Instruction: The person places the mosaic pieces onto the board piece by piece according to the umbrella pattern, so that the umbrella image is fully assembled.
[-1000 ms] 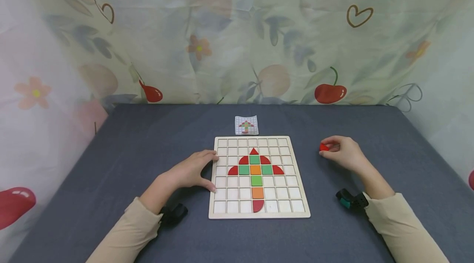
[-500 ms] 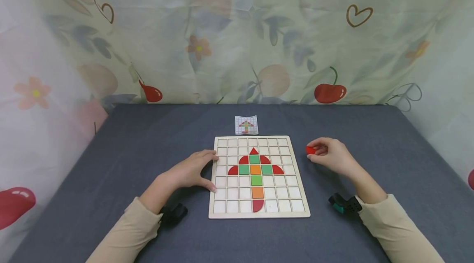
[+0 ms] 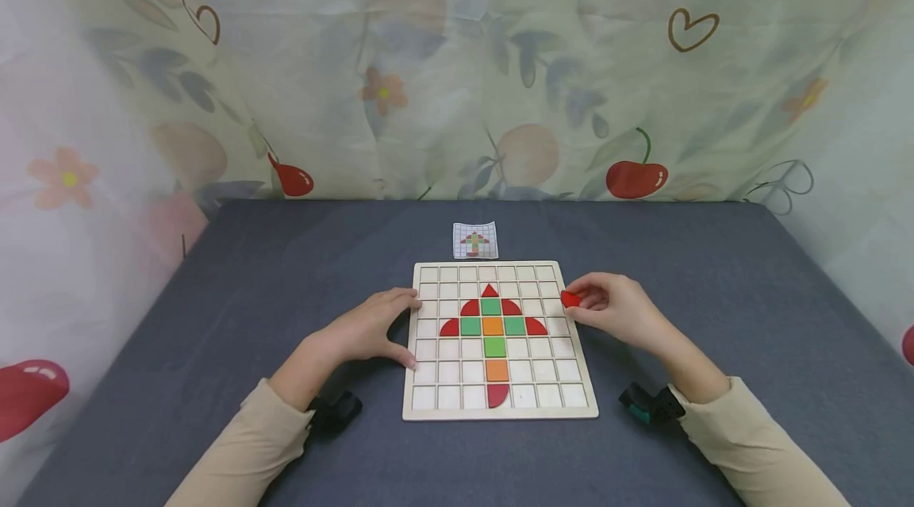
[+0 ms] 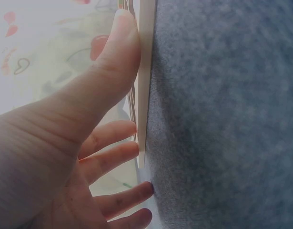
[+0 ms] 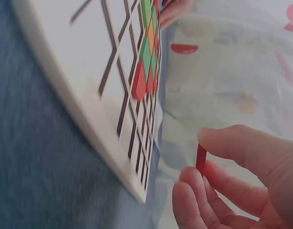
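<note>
A pale wooden grid board (image 3: 435, 414) lies on the dark table, with red, green and orange tiles set in its cells like an arrow or tree. My left hand (image 3: 371, 326) rests along the board's left edge, thumb and fingertips touching the rim, fingers spread. Between thumb and fingers my right hand (image 3: 620, 305) pinches a small red tile (image 3: 570, 299) above the board's right edge. In the right wrist view that red tile (image 5: 201, 160) appears edge-on, thin and flat. Its full outline is partly hidden by the fingers.
A small printed card (image 3: 474, 241) with a similar coloured pattern lies just behind the board. Dark cloth covers the table (image 3: 321, 245), and a patterned curtain (image 3: 457, 94) hangs behind it. A black wrist device (image 3: 651, 404) sits under the right wrist.
My right hand has moved left with the red tile, from the table on the right to the board's right edge. The left hand and the board have stayed in place.
</note>
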Action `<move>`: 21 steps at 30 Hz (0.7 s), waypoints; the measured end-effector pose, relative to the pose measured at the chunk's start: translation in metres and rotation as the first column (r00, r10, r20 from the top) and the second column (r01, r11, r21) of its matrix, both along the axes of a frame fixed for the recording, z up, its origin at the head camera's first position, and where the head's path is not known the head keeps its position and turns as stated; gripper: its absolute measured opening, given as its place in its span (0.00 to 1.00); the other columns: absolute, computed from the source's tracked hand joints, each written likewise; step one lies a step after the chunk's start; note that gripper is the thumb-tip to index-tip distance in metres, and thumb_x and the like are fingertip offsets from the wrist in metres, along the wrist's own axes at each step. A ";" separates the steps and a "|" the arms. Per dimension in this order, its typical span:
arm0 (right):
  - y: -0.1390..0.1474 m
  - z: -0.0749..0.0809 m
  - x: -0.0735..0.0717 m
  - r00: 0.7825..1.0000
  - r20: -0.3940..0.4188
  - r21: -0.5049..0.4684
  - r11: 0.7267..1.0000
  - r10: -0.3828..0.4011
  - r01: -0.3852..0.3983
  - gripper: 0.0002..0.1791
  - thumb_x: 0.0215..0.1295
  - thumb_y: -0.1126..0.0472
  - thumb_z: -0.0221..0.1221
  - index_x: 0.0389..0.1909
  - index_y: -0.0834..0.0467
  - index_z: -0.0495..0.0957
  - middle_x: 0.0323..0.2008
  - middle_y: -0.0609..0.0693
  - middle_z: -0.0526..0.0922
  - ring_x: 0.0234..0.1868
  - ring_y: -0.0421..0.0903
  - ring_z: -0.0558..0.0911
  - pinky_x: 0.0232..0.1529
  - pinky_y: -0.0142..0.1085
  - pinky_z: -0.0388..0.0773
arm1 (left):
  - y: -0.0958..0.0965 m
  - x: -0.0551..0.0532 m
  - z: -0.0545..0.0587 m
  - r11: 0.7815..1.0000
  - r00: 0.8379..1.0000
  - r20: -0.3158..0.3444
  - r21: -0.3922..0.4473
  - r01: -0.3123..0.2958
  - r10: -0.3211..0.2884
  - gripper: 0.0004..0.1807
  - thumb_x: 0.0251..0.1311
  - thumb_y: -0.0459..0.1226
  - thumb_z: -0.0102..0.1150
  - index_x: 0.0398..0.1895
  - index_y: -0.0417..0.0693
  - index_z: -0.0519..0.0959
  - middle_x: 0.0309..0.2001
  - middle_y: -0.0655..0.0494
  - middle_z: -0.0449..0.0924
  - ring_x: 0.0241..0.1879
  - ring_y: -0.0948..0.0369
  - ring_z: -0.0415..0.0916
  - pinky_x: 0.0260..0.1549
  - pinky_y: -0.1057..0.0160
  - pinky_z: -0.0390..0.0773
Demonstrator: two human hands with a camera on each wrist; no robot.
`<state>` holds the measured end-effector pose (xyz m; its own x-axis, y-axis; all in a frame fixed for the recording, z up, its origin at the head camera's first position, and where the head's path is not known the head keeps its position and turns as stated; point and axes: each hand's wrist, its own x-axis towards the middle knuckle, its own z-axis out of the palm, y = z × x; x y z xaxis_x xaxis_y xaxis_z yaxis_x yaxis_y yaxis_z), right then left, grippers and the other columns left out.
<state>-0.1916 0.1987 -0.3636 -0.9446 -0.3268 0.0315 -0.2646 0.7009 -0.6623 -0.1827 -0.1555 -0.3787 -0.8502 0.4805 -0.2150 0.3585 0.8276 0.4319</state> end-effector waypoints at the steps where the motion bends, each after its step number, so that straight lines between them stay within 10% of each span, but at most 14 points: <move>1: -0.002 0.000 0.001 1.000 0.002 -0.003 1.000 0.010 -0.010 0.17 0.53 0.63 0.66 0.44 0.64 0.79 0.36 0.55 0.83 0.32 0.41 0.79 0.30 0.27 0.76 | 0.000 0.000 0.000 1.000 1.000 0.000 0.000 0.000 0.000 0.49 0.39 0.53 0.73 0.65 0.42 0.64 0.69 0.44 0.59 0.69 0.47 0.56 0.66 0.48 0.60; 21: -0.037 0.001 0.022 0.989 0.028 -0.047 0.988 0.146 -0.145 0.14 0.51 0.64 0.67 0.40 0.61 0.79 0.36 0.52 0.82 0.33 0.40 0.79 0.35 0.25 0.78 | 0.001 0.001 0.001 1.000 1.000 0.005 0.000 -0.007 0.007 0.49 0.39 0.52 0.73 0.65 0.42 0.64 0.69 0.44 0.59 0.68 0.47 0.56 0.66 0.48 0.61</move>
